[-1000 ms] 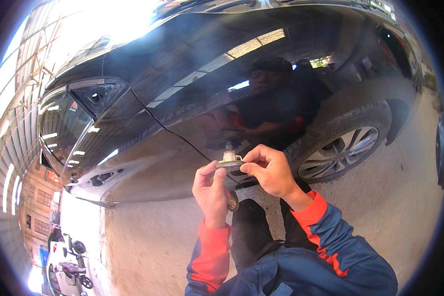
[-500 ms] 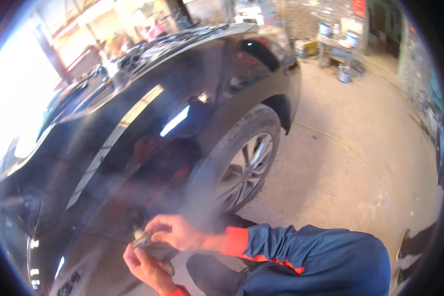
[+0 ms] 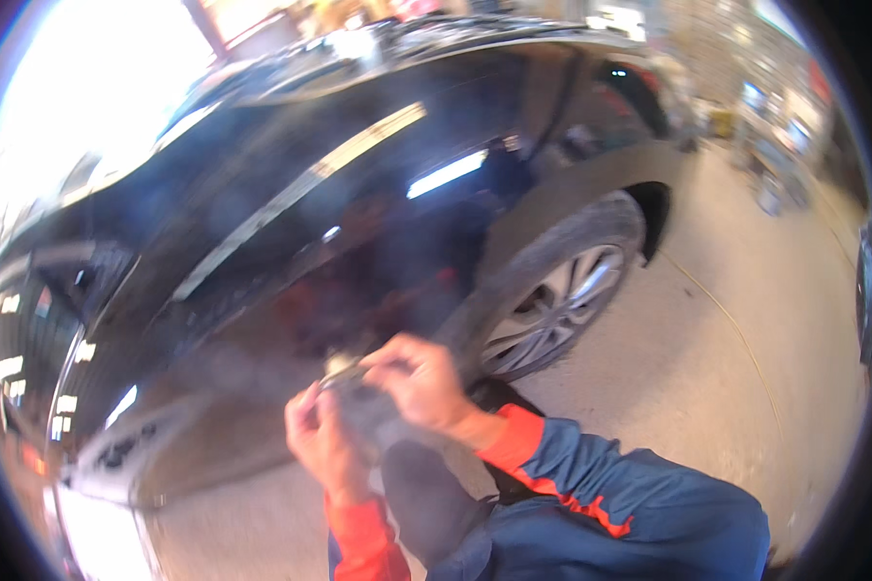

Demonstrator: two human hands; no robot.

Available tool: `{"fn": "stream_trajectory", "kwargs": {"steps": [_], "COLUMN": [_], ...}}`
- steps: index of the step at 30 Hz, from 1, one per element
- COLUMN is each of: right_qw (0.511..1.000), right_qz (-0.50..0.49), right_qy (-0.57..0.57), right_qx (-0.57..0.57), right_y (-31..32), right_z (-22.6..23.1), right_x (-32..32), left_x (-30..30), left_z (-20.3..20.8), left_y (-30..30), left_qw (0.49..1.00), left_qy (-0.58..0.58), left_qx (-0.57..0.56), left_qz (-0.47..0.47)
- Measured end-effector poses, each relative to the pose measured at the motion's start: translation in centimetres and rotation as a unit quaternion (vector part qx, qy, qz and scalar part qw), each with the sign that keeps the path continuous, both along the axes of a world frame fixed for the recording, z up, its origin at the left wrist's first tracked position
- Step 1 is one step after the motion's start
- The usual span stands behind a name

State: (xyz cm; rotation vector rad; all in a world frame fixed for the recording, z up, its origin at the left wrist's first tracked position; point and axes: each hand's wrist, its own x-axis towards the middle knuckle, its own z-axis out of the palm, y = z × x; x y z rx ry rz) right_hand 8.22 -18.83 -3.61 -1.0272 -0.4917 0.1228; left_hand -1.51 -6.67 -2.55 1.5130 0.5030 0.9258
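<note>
Both of my hands meet in front of the side of a dark, glossy car (image 3: 358,223). My left hand (image 3: 322,441) is closed, its thumb and fingertips pinching a small metal-and-pale-yellow piece (image 3: 340,366) from below. From the right, my right hand (image 3: 419,385) grips the same piece between thumb and fingers. Blur and the fingers hide its shape, so its exact kind cannot be told. Just beyond my right hand is the car's wheel (image 3: 562,312) with its silver spoked rim.
A thin yellow hose or cord (image 3: 727,315) runs across the concrete floor (image 3: 688,387) right of the wheel. At the far right, a cluttered stand (image 3: 780,155) has a bucket (image 3: 769,194) by it. The car's mirror (image 3: 77,276) juts out at left.
The view has swung left, so car and wheel now sit further right. My hands stay together on the small piece, and more of my left sleeve shows.
</note>
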Motion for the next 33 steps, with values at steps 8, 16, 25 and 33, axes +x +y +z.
{"fn": "stream_trajectory", "kwargs": {"steps": [8,16,25,33], "right_qw": [0.996,0.99,0.982,0.983], "right_qz": [0.059,0.101,0.16,0.168], "right_qy": [0.051,0.076,0.086,0.064], "right_qx": [0.04,0.063,0.052,0.03], "right_y": [0.3,-0.3,0.1,0.2], "right_z": [0.1,0.7,0.8,1.3], "right_x": [-0.2,-0.7,-0.4,-0.4], "left_x": [-0.3,-0.2,-0.3,-0.1], "left_z": [0.9,1.3,1.8,1.9], "left_y": [-0.6,-0.7,-0.4,-0.2], "left_qw": [0.977,0.979,0.98,0.978], "left_qy": [-0.132,-0.102,-0.078,-0.085], "left_qx": [-0.131,-0.15,-0.157,-0.167], "left_qz": [-0.105,-0.09,-0.093,-0.093]}}
